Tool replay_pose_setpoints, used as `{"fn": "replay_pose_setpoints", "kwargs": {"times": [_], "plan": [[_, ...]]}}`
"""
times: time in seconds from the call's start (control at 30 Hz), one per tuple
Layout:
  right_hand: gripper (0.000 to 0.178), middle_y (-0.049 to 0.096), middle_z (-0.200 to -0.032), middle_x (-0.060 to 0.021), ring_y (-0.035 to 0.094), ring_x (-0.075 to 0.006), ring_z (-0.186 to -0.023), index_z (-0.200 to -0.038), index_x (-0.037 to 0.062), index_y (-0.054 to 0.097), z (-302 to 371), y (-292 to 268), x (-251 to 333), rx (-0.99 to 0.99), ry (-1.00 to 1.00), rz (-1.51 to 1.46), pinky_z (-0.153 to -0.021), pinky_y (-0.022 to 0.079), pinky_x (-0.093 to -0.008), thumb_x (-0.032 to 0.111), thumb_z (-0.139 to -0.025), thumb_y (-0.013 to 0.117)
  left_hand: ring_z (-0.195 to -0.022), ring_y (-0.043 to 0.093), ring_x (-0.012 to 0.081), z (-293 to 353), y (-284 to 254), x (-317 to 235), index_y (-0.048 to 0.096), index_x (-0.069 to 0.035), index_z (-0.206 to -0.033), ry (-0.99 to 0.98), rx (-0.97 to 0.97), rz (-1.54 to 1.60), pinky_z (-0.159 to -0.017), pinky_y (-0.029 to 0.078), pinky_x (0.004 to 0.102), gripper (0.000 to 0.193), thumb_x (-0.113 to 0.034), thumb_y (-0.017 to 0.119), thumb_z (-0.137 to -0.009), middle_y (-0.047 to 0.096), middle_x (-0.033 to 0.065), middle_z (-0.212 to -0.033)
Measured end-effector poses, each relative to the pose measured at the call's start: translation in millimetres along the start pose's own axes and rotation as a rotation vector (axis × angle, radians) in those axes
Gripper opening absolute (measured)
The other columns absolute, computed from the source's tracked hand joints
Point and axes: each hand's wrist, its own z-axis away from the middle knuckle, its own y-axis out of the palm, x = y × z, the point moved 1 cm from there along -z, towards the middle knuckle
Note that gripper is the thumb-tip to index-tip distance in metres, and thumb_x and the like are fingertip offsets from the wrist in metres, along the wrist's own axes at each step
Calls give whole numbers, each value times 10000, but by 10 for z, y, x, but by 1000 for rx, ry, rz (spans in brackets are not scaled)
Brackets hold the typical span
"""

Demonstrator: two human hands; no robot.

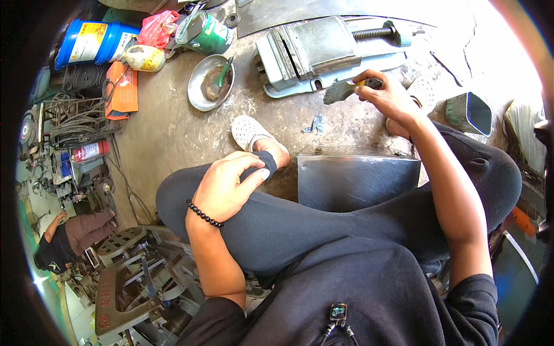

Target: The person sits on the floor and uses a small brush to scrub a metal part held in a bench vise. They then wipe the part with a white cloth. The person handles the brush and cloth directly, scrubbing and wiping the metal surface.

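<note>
My right hand is raised in front of my right knee, its fingers closed around a flat paintbrush with greyish bristles. The brush hangs just beside the base of a large bench vise that lies on the floor. My left hand rests loosely over my left knee, holding nothing, thumb apart from the fingers. A black bead bracelet circles that wrist. Between my legs is a shiny metal box with a flat sheet face. A small blue scrap lies on the floor beyond it.
Left of the vise sits a metal bowl with a green-handled tool inside. Behind it are a green can, blue buckets and an orange case. A square tube stands at right. A person is far left.
</note>
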Motion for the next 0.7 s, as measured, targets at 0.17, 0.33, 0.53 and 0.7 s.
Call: {"fn": "replay_pose_setpoints", "kwargs": {"times": [0.17,0.33,0.53,0.7], "plan": [[315,701,-979,-75,666,-158,-897,-1187,57,695,-8,-20,-84,-7,51,-6,-858,547,-316,281,-966,690,-936,713,362,48,3,54,752,24,-983,19,-3,41,-842,554,397,235,-198,711,-918,730,198,-1074],[304,696,-1064,-85,692,-160,-961,-1216,55,685,25,-323,131,-36,-28,-94,-905,558,-311,255,-988,699,-946,712,370,46,-14,38,763,34,-921,-29,91,34,-856,555,411,284,-241,694,-930,735,200,-1095],[379,708,-1142,-74,693,-166,-1024,-1291,65,675,249,-1418,517,-9,-388,-85,-945,557,-316,306,-1000,693,-898,724,288,-45,-19,-32,751,48,-937,-55,100,11,-825,548,357,331,-265,654,-987,751,173,-1046],[511,705,-1230,-109,678,-207,-1125,-1349,102,658,560,-2166,511,-300,-161,254,-1050,496,-361,467,-990,663,-1034,724,331,-30,26,-55,676,18,-1216,-194,7,6,-929,532,388,335,-245,542,-1058,750,196,-1092]]}}
